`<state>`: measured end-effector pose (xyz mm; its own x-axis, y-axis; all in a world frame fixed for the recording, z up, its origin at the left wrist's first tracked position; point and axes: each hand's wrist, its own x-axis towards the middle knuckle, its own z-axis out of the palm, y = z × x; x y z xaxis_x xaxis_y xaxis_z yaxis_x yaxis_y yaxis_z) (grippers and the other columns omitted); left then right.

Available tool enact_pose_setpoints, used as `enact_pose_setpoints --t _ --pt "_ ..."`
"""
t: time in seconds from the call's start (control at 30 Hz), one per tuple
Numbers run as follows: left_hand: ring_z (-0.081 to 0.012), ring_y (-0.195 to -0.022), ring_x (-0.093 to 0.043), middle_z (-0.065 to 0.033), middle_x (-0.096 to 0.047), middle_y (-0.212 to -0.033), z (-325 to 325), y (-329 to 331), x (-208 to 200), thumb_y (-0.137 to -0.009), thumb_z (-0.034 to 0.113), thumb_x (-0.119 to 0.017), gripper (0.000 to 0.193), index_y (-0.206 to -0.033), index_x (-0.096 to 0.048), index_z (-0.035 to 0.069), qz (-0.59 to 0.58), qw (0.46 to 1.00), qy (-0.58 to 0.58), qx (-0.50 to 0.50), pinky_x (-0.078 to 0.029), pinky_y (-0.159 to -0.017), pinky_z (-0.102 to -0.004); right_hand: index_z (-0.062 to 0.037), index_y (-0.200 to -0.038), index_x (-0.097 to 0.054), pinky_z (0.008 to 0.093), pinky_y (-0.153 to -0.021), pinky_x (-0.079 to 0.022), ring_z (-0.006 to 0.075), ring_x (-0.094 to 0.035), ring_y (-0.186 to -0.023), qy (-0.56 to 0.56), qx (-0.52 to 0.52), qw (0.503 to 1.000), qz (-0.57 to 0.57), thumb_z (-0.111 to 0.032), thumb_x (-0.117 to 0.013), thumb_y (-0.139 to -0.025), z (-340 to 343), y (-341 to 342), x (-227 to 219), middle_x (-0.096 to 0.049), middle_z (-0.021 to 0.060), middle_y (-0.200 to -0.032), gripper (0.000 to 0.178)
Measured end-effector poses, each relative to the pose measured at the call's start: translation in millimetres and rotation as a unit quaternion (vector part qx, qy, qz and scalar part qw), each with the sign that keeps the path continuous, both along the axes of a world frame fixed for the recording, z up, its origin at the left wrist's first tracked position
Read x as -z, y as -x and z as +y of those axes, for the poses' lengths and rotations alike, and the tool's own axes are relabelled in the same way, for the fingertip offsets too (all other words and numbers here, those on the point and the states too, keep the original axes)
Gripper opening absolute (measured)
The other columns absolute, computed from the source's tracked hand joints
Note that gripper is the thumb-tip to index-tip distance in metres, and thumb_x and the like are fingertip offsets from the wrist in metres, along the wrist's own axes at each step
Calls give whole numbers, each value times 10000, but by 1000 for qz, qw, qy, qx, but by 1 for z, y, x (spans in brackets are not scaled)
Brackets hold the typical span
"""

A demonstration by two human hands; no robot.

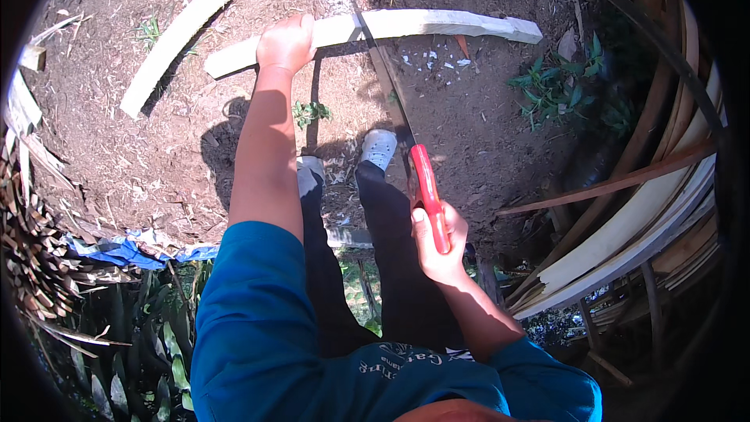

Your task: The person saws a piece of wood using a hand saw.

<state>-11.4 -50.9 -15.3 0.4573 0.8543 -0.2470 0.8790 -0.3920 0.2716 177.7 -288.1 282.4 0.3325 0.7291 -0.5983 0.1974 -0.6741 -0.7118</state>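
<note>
Outdoor spot, bare dirt ground (476, 109) with chips and shavings scattered about, bright sun and strong shadows. Hands are well apart and both busy. Left hand (287, 43) is clamped over a long pale wood strip (437, 23) near its left end, arm reaching almost straight out. That strip runs crossways beyond the feet, slightly bowed in this wide view; can't tell if it's flat on the dirt or propped up a bit. Right hand (440, 242) is closer to the body, fingers wrapped round the red handle (428, 187) of a long thin blade (388, 74). The blade angles up and left, its far end crossing the strip right of the left hand. Can't make out any teeth from this view.

Just below the strip are some white chips (441, 60), and a small green plant (310, 113) sits between it and the white shoes (378, 147). Off to the left there's a second pale piece (176, 47) on the dirt. Leafy weeds (556, 86) grow on the right, near a big pile of long wood strips (625, 242). Lower left: blue sheeting (121, 252) beside stacked split wood (35, 250).
</note>
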Motion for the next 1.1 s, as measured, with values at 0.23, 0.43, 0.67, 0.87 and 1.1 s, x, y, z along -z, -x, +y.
enact_pose_setpoints --t 0.23,0.43,0.67,0.87,1.1 --pt "-260 -920 -705 -40 -691 -962 5 -2 10 -746 283 -835 396 -996 -561 143 -1 999 -35 -6 -567 -796 -423 -66 -823 -598 222 -542 -367 13 -460 -616 -101 -21 995 -11 -151 -671 -1010 77 19 104 -523 -64 -665 218" --pt "-281 -1035 -670 -65 -674 -1080 -5 -9 -17 -747 345 -850 488 -1102 -592 131 14 1000 -5 -12 -519 -933 -453 -67 -803 -565 237 -525 -357 16 -430 -600 -93 -2 996 10 -132 -695 -986 43 14 119 -497 -67 -656 234" --pt "-352 -1194 -632 -162 -667 -1212 25 1 -15 -779 442 -836 601 -1208 -610 87 1 982 182 -47 -511 -1016 -462 -52 -815 -585 243 -509 -358 14 -436 -585 -79 15 997 16 -147 -707 -976 43 16 121 -494 -65 -631 223" --pt "-366 -989 -719 -190 -736 -1024 24 -3 -25 -860 385 -750 414 -1127 -624 94 28 981 170 91 -586 -850 -487 -50 -802 -607 273 -560 -398 47 -472 -623 -64 15 998 -20 -184 -708 -963 62 21 93 -527 -37 -661 233" --pt "-335 -932 -740 -150 -745 -1014 -11 2 1 -861 339 -738 389 -1162 -604 132 56 992 90 62 -602 -803 -479 -52 -748 -562 282 -547 -385 55 -450 -609 -31 3 999 -24 -191 -711 -960 70 17 71 -503 -32 -643 295"
